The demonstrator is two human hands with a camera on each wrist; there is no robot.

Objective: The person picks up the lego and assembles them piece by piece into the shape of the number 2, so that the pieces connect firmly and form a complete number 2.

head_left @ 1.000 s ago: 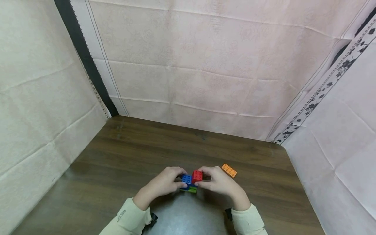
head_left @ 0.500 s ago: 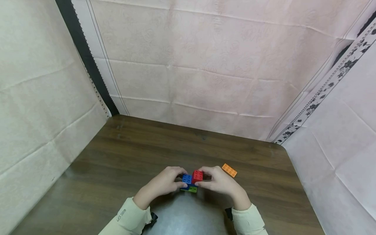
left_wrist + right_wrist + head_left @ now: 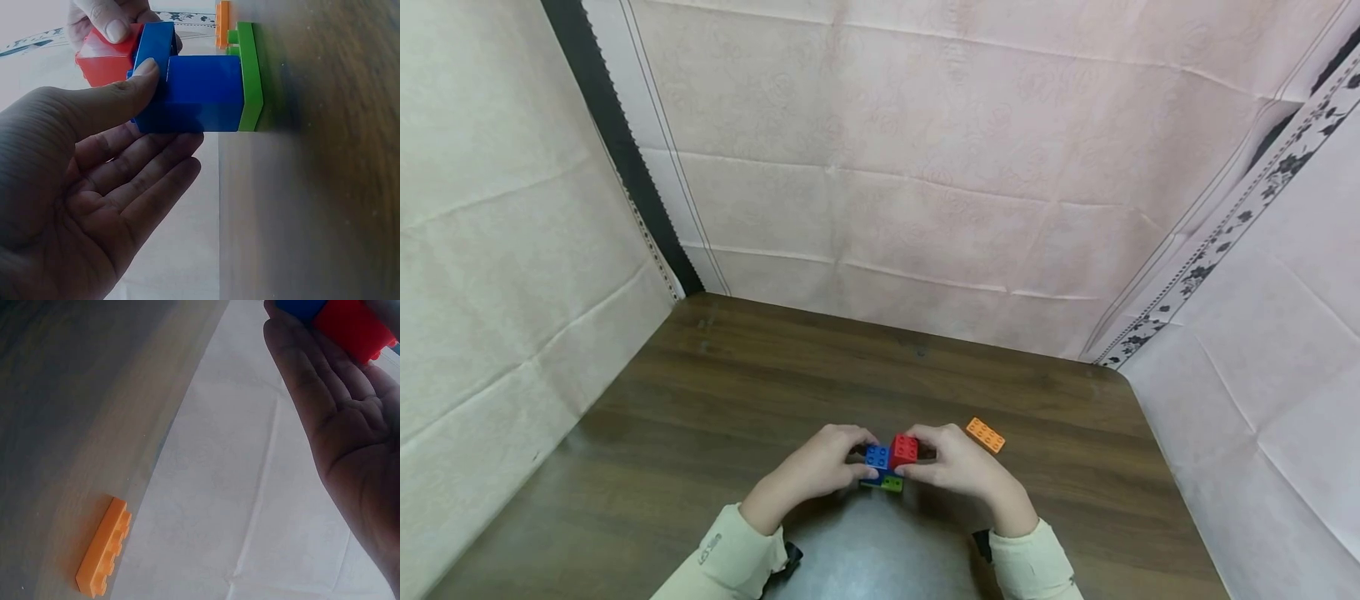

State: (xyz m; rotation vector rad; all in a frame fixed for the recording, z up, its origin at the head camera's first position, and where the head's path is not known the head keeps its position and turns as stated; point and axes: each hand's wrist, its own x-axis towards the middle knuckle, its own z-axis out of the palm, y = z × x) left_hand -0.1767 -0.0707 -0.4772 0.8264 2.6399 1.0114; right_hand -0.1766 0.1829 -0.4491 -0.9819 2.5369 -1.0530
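Note:
A small stack of toy bricks stands at the near middle of the table. Its base is a thin green plate (image 3: pixel 892 483), with a blue brick (image 3: pixel 203 94) on it and an upper blue brick (image 3: pixel 877 455) above that. The red brick (image 3: pixel 903 450) sits on the right part of the upper blue one. My left hand (image 3: pixel 822 465) holds the upper blue brick from the left, thumb on its near side and fingers behind. From the right, my right hand (image 3: pixel 958 462) pinches the red brick between thumb and fingers. The fingertips behind the stack are partly hidden.
An orange studded plate (image 3: pixel 985 435) lies flat on the table just beyond my right hand. The brown wooden table (image 3: pixel 775 375) is bounded by pale cloth walls (image 3: pixel 880 208) at the back and both sides.

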